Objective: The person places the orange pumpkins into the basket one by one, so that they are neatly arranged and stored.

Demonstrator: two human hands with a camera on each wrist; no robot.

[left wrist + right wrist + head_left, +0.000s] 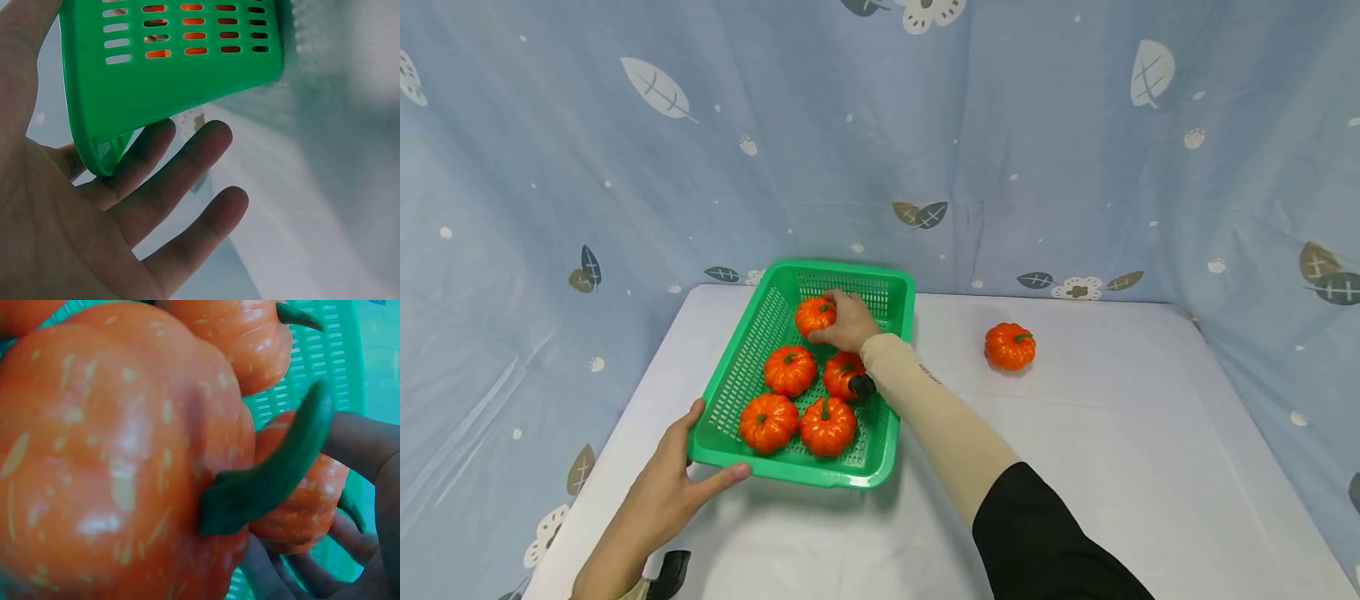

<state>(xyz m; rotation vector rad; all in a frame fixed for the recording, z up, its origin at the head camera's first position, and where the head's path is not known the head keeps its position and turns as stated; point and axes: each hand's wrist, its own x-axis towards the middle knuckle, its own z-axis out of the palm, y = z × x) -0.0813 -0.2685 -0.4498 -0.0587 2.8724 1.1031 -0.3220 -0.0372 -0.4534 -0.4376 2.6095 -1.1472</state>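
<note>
A green plastic basket (pixel 835 479) stands on the white-covered table, holding several small orange pumpkins with green stems. Inside its back part, my right hand (pixel 847 325) grips a pumpkin (pixel 811 315) between thumb and fingers. The right wrist view shows this pumpkin (pixel 297 500) partly behind a large, close pumpkin (pixel 112 450). At the basket's near left corner, my left hand (pixel 658 487) rests its thumb along the near side and its fingers by the left side. In the left wrist view its fingers (pixel 181 184) look nearly straight and spread beside the basket wall (pixel 169 87).
One more pumpkin (pixel 1010 347) sits on the table (pixel 1097 467), right of the basket. A blue cloth (pixel 820 125) with leaf and flower prints hangs behind the table and at its sides. A black wrist strap (pixel 672 573) shows near my left wrist.
</note>
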